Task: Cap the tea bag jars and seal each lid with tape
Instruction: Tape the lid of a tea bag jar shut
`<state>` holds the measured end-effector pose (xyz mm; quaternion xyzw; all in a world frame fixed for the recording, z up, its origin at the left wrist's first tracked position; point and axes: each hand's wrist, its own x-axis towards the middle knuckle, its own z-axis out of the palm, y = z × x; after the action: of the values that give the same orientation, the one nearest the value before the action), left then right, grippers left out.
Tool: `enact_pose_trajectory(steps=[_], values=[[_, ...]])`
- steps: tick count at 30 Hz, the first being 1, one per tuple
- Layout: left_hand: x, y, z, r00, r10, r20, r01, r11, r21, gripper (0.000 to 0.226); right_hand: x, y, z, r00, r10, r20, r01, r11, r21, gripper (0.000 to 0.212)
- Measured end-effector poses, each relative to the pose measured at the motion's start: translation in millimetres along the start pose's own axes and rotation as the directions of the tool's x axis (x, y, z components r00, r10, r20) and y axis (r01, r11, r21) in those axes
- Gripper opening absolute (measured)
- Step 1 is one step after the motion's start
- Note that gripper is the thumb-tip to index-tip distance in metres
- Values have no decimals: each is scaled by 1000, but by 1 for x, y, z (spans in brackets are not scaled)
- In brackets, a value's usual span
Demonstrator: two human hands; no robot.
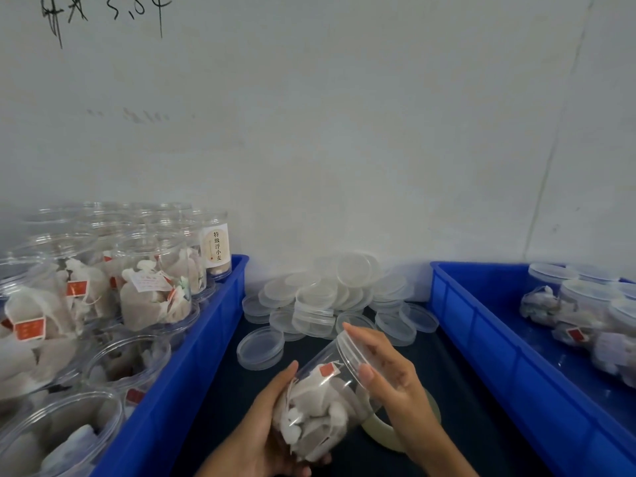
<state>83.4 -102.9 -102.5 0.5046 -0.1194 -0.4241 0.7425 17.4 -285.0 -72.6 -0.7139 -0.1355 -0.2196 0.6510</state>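
Blue bins (481,325) flank hands (389,370) — jar (320,404), loose lids (330,297), tape roll (382,432) behind.

The left blue bin (192,356) runs off the left and bottom edges, so its nearest open jars (58,438) show only in part. The right blue bin (499,346) is cut by the right and bottom edges, and the capped jars (585,315) inside blur together there. A roll of tape (382,432) lies mostly hidden behind the right hand (395,383) and the held jar (327,401). That jar's base is covered by the left hand (265,432). Handwriting (103,12) on the far wall is cropped at the top edge and cannot be read. Red tags (29,330) on the tea bags are too blurred to read.
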Motion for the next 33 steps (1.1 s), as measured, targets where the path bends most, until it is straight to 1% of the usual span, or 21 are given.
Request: enact_pose_trajectory(steps=[1, 3, 6, 8, 10, 12, 14, 16, 18, 20, 23, 25, 27, 30, 31, 33], values=[[1, 1, -2, 999, -44, 14, 45, 999, -23, 68, 0, 0, 0, 1000, 11, 13, -11, 1000, 4, 60], [2, 3, -5, 997, -75, 30, 76, 996, -37, 68, 0, -1, 0, 999, 33, 27, -34, 999, 9, 60], [4, 0, -3, 999, -47, -19, 47, 999, -8, 70, 0, 0, 4, 999, 34, 17, -34, 999, -14, 58], [6, -1, 1, 993, 36, -113, -31, 999, 43, 70, 1, 0, 7, 1000, 21, -14, -21, 1000, 7, 51], [6, -3, 8, 967, 160, -197, -144, 985, 94, 68, 1, 2, 9, 997, 45, -59, -41, 997, 67, 40], [9, -5, 16, 908, 289, -302, -268, 957, 110, 63, 1, 3, 12, 989, 107, -98, -93, 986, 139, 39], [11, -6, 19, 834, 373, -406, -350, 927, 134, 62, 0, 4, 15, 986, 123, -114, -108, 986, 126, 44], [10, -6, 19, 799, 436, -414, -409, 899, 157, 62, -1, 2, 18, 987, 117, -109, -103, 987, 123, 44], [4, -7, 19, 804, 459, -379, -422, 888, 180, 60, -1, -1, 17, 990, 92, -103, -79, 989, 128, 42], [-1, -8, 19, 829, 451, -331, -404, 892, 203, 62, 0, -5, 15, 994, 63, -85, -53, 991, 121, 40], [-4, -8, 20, 901, 351, -257, -329, 936, 124, 67, -2, -12, 10, 1000, -12, -14, 13, 998, 59, 45], [-5, -6, 21, 941, 259, -220, -254, 966, 49, 64, -2, -16, 5, 998, -45, 53, 44, 999, 25, 52], [-5, -3, 23, 965, 202, -165, -208, 978, -17, 62, -1, -17, 1, 992, -68, 105, 68, 998, 10, 57], [-1, -7, 21, 959, 206, -195, -213, 977, -15, 57, -1, -14, 1, 990, -45, 135, 38, 998, 54, 78], [0, -10, 19, 949, 227, -218, -234, 972, -5, 57, -1, -12, 2, 992, -27, 127, 15, 995, 95, 80], [4, -14, 19, 922, 297, -247, -303, 953, 16, 62, 0, -8, 6, 998, 2, 62, -11, 990, 143, 63]])
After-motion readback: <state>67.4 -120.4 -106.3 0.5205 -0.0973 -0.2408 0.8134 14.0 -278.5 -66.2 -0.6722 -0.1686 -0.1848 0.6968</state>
